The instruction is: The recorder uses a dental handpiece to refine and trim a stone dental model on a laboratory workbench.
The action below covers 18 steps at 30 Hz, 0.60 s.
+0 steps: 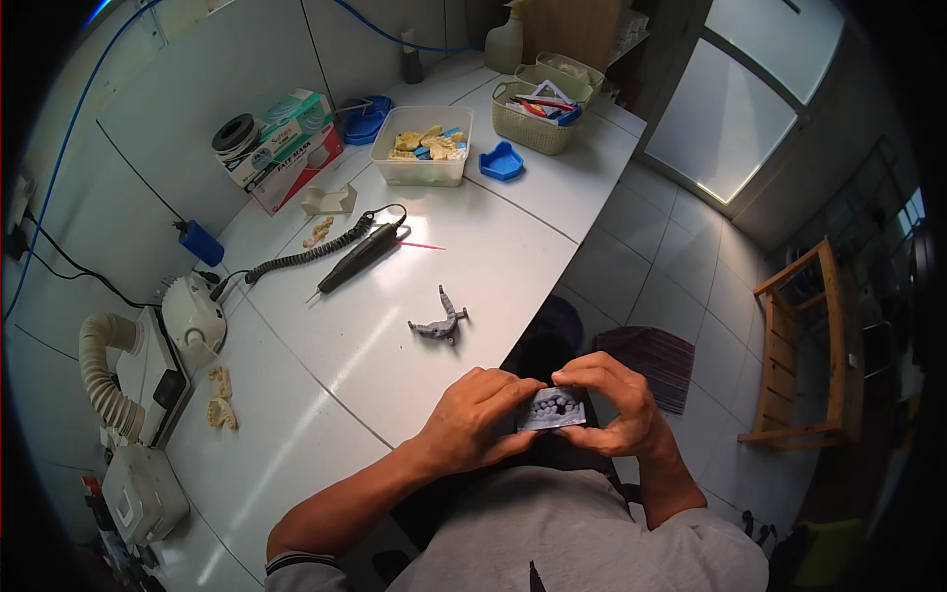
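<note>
Dental model (pixel 552 407), grey, with a row of teeth showing: holding it in both hands in front of the grey shirt (pixel 533 528), just off the near right edge of the white-tiled bench (pixel 335 405). Going down by size, seeing toward the bench's far edge a translucent tub (pixel 422 176), containing yellowish cast pieces (pixel 419 145) mixed with blue ones. Near the far right corner, seeing a pale green basket (pixel 526 126), brimming with red, blue and white items; just behind, making out a second basket (pixel 590 71), with contents too small to identify. Left of the tub, toward the wall-side edge, noting cartons (pixel 296 178) in green, white and red. Between tub and right edge, seeing a small blue dish (pixel 501 163). Bending both forearms inward to meet over the lap. With the left hand (pixel 478 414), pinching the model's left side, keeping digits above and below. With the right hand (pixel 619 405), curving into a C and gripping the right side, supporting the lower edge; not being able to tell whether the upper fingertip is touching. Nearest on the bench, close to its right edge, seeing a small grey jointed piece (pixel 441 326).
</note>
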Available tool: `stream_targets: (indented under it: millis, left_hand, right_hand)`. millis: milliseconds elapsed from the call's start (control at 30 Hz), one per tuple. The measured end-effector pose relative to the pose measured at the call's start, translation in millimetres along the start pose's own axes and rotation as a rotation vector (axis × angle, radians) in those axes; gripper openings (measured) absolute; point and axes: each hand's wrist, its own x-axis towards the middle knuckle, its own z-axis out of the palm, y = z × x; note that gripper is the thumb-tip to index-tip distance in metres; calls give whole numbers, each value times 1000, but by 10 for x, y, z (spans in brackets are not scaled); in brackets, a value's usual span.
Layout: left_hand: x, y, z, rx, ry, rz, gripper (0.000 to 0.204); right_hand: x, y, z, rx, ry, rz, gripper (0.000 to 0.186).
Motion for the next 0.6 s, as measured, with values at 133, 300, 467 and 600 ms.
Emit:
stream_targets:
  millis: [133,300,467,600]
  left_hand:
    - [-9,38,26,93,-55,19,70]
    - [-12,37,51,137,-42,24,68]
    - [46,75,-1,159,-42,53,67]
    - [6,12,-8,178,-56,81,66]
  right_hand:
    - [3,-49,-25,-152,-72,-15,59]
    - [12,-52,-8,-264,-85,-52,56]
    - [3,1,19,-245,-46,-80,54]
    - [21,42,15,-225,-52,-108,55]
